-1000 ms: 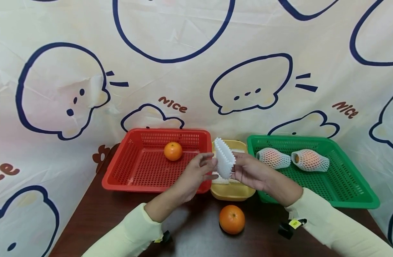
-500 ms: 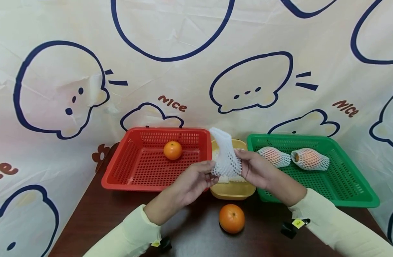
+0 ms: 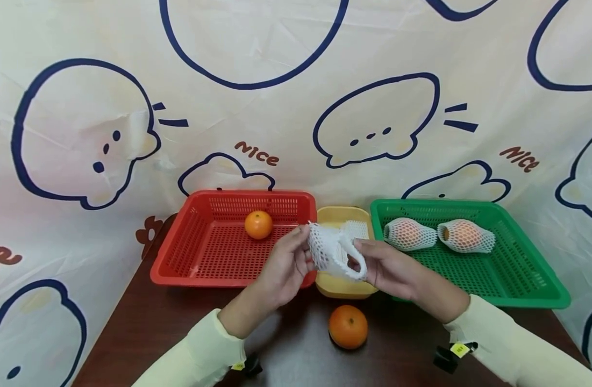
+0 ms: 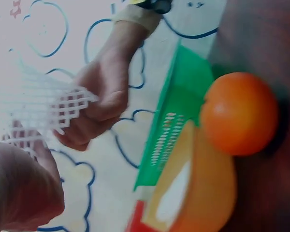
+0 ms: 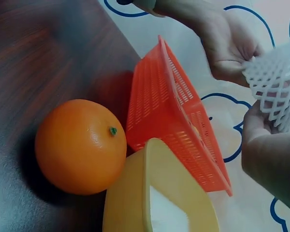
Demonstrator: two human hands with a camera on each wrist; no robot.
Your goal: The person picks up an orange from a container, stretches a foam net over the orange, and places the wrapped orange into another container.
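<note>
Between your left hand (image 3: 282, 270) and right hand (image 3: 393, 269), both pinching it: white foam net (image 3: 326, 247), length running hand to hand, open loop rightward | below them, toward you: loose orange (image 3: 348, 327) on the bench (image 3: 293, 352), slightly nearer your right.

White foam net sleeve (image 3: 328, 248), open-meshed, is held sideways in midair: left end pinched by the left hand (image 3: 282, 264); right end, mouth gaping, gripped by the right hand (image 3: 391, 270).
</note>
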